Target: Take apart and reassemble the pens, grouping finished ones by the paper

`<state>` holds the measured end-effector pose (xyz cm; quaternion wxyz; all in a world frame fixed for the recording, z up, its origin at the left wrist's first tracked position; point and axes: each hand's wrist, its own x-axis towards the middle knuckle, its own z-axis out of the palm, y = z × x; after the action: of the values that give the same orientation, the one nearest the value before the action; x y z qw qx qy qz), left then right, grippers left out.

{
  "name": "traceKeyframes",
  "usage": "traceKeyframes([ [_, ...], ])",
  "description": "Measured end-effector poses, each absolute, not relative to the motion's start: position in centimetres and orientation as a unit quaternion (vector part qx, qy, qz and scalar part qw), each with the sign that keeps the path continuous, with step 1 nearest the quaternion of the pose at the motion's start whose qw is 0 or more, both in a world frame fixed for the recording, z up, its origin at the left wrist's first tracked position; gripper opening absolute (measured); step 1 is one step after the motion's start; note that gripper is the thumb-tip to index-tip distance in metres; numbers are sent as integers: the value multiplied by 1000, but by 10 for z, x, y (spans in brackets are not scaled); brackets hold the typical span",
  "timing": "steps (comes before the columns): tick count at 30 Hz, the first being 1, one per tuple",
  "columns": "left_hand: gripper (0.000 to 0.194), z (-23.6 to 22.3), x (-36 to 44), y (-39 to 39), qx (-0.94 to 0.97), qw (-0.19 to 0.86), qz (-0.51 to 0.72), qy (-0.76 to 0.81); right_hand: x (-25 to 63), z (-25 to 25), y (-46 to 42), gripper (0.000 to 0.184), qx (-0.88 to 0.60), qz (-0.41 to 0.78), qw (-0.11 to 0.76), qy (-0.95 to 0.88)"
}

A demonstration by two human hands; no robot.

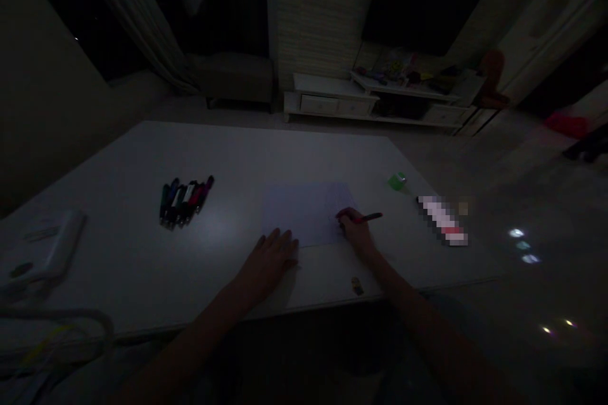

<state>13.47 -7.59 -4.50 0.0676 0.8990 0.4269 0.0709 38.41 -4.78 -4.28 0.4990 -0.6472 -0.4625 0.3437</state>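
The right hand (357,231) is closed around a red pen (369,218), resting at the right edge of a thin sheet of paper (304,212). The left hand (268,264) lies flat and open, just below the paper. Left of the paper, a row of shiny pens (185,201) lies on the smooth white surface (118,247) — and right of it sits a small green thing (397,181). Far past the paper stands a low white cabinet (327,101).
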Motion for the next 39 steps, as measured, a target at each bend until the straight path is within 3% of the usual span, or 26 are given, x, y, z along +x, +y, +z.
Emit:
traceKeyframes([
  [4,38,-40,136,-75,897,70,68,430,395,-24,-46,59,-648,316,527,-450],
  [7,37,-36,137,-71,897,70,62,433,404,-9,-46,72,-624,328,515,-487],
  [17,38,-31,131,-39,887,66,45,454,435,-12,-26,58,-643,255,399,-601],
  [25,44,-40,119,-2,879,18,78,470,455,-35,-7,64,-701,189,344,-595],
  [31,46,-41,117,-13,879,9,66,472,467,-40,1,54,-738,141,305,-586],
  [36,47,-46,114,-9,881,18,81,466,474,-42,2,35,-753,117,310,-569],
  [39,46,-48,112,-2,877,24,88,472,471,-44,1,37,-753,86,289,-585],
])
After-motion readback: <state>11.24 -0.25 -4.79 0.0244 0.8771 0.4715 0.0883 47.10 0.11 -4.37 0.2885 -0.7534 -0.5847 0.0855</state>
